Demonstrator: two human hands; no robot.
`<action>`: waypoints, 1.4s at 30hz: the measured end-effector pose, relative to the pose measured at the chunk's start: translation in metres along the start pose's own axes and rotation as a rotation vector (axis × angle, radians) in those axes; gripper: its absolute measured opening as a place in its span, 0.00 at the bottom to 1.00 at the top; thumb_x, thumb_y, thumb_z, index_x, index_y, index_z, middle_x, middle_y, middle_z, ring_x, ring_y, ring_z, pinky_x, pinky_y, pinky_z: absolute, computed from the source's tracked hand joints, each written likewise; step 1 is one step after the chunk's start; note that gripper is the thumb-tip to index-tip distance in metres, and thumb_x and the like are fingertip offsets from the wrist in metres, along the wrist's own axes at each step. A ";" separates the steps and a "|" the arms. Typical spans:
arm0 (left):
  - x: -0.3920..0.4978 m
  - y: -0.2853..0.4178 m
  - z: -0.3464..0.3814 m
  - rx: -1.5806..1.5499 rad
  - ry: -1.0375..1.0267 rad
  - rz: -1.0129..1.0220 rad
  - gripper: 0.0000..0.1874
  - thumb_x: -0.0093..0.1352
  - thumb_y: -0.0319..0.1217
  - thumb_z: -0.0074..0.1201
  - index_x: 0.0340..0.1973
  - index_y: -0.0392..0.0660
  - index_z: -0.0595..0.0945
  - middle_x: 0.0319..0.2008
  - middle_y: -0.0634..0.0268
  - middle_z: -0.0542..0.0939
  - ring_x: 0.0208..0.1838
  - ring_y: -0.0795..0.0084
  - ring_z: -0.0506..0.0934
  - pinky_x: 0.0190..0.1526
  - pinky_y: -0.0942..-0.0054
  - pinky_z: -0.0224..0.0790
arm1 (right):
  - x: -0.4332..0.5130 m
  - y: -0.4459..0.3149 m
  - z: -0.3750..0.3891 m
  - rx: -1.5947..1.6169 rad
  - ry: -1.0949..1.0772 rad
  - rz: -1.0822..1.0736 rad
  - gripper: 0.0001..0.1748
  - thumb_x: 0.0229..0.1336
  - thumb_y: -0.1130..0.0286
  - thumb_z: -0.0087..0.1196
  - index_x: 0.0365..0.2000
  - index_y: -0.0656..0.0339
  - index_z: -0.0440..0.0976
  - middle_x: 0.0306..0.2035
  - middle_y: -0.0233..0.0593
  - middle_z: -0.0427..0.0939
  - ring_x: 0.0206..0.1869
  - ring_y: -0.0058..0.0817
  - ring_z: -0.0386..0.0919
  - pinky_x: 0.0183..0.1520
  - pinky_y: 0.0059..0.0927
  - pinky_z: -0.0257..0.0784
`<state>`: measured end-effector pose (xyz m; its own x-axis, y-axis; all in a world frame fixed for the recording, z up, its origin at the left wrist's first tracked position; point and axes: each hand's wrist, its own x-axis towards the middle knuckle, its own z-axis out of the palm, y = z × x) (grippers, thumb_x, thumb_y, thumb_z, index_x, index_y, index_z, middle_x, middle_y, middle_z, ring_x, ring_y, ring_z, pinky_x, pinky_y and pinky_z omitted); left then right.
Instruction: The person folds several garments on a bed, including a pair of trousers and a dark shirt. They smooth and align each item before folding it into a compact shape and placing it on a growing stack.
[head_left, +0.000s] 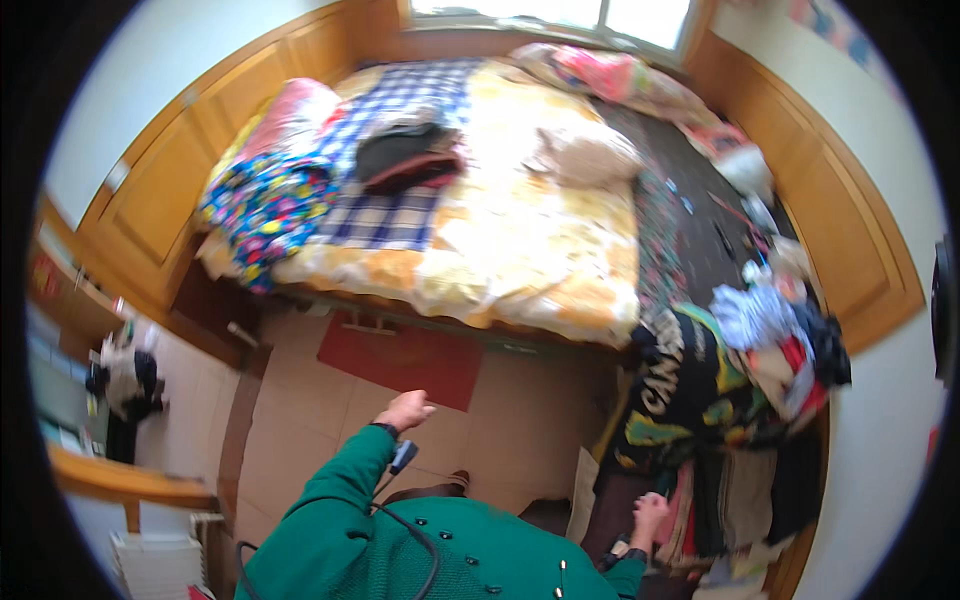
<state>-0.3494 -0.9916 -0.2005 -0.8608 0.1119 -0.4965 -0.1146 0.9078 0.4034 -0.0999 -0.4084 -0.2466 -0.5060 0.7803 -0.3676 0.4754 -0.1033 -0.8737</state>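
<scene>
My left hand (407, 411) hangs over the tiled floor with its fingers curled, and nothing shows in it. Beyond it lies a red mat (405, 356) at the foot of the bed. A black cable with a grey connector (403, 456) hangs beside my left wrist. Low at the right, my right hand (649, 511) is beside a rack of hanging or stacked clothes (712, 502); its fingers are bent and blurred, so whether they touch the cloth cannot be told. A dark printed cloth (660, 382) drapes above these clothes.
Ahead is a bed with a yellow floral sheet (525, 255) and a blue checked cloth (382, 225). On it are folded dark clothes (409, 157), a colourful dotted cloth (270, 206) and a pale bundle (589, 154). Crumpled clothes (772, 322) are heaped at right. A doorway opens at left.
</scene>
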 end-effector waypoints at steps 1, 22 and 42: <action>-0.021 -0.050 -0.014 -0.090 0.100 -0.110 0.27 0.66 0.46 0.58 0.51 0.38 0.80 0.50 0.46 0.82 0.55 0.46 0.79 0.55 0.55 0.73 | -0.009 -0.011 0.054 -0.123 -0.146 -0.065 0.06 0.61 0.74 0.55 0.35 0.66 0.80 0.27 0.32 0.79 0.25 0.21 0.77 0.30 0.24 0.75; -0.174 -0.269 0.072 -1.362 0.288 -1.099 0.18 0.74 0.34 0.52 0.51 0.30 0.77 0.35 0.48 0.84 0.32 0.58 0.85 0.32 0.63 0.82 | -0.091 -0.279 0.641 -0.728 -0.585 -1.048 0.19 0.58 0.62 0.61 0.47 0.60 0.78 0.41 0.50 0.82 0.45 0.48 0.80 0.50 0.44 0.76; 0.197 -0.276 -0.291 -0.753 0.774 -0.291 0.08 0.68 0.25 0.56 0.42 0.38 0.82 0.35 0.56 0.84 0.38 0.66 0.82 0.42 0.68 0.76 | 0.156 -0.450 0.708 -1.184 -0.013 -0.397 0.28 0.57 0.67 0.56 0.58 0.63 0.68 0.62 0.60 0.70 0.62 0.56 0.71 0.65 0.51 0.66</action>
<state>-0.6321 -1.3380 -0.1862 -0.7989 -0.5848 -0.1410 -0.4068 0.3525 0.8428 -0.9027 -0.6773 -0.1361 -0.7666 0.6235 -0.1533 0.6400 0.7613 -0.1041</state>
